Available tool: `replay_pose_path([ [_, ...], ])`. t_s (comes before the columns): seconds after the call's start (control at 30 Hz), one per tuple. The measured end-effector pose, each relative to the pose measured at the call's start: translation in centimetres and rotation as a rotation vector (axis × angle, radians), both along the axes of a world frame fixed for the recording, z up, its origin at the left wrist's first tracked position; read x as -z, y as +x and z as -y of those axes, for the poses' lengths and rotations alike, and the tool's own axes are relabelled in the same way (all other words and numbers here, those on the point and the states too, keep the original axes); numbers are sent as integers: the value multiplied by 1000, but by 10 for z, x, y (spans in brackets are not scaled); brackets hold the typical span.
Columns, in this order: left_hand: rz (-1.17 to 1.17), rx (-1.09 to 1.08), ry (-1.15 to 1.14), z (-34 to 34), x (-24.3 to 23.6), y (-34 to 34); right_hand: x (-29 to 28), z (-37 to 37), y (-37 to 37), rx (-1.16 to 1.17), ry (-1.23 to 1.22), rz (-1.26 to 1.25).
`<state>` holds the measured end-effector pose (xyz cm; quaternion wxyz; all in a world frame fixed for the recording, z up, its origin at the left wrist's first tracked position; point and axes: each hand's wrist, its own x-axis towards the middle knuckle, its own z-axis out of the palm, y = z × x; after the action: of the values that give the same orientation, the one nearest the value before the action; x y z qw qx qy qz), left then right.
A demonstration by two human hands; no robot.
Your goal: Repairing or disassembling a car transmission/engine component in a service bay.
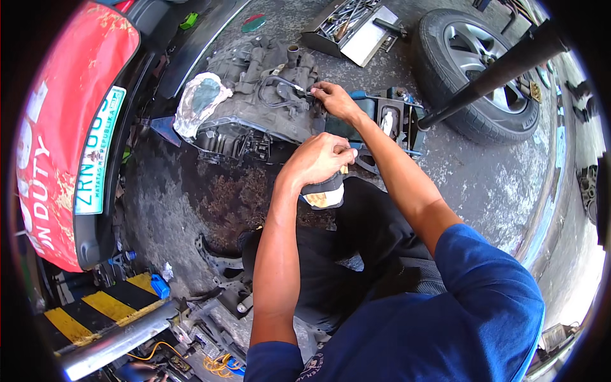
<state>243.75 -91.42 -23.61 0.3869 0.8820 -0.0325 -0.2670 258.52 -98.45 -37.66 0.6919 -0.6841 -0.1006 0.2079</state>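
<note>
A large grey, grimy gearbox (245, 95) lies on the floor ahead of me. Its left end has an opening wrapped in a whitish covering (186, 114). At its right side, my right hand (335, 100) is closed, thumb and fingertips pinched against the casing. Whatever they grip is too small to make out. A dark curved hose (267, 92) runs along the casing beside those fingertips. Nearer to me, my left hand (321, 158) is curled closed above a dark-and-cream item (326, 194) by my knees. What its fingers hold, if anything, is hidden.
Just right of the gearbox sits a blue-edged tray (414, 137) with parts. An open metal toolbox (334, 38) stands beyond. At the right are a wheel (474, 76) and a slanting dark pole (496, 70). A red-covered vehicle end (83, 83) looms left, above a striped barrier (95, 309).
</note>
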Motion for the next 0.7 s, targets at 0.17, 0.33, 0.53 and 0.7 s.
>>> replay_pose_path([
  [0.17, 3, -14, -3, -6, 0, -3, -7, -6, 11, -75, -231, 176],
  [0.33, 37, 7, -18, -3, -1, 1, -3, -4, 28, -145, -113, 41],
  [0.53, 53, -29, -13, -8, 2, 2, 2, -8, 14, 67, -61, 43],
  [0.7, 114, -160, 87, -11, 12, 5, 3, -3, -5, 52, 166, -208],
])
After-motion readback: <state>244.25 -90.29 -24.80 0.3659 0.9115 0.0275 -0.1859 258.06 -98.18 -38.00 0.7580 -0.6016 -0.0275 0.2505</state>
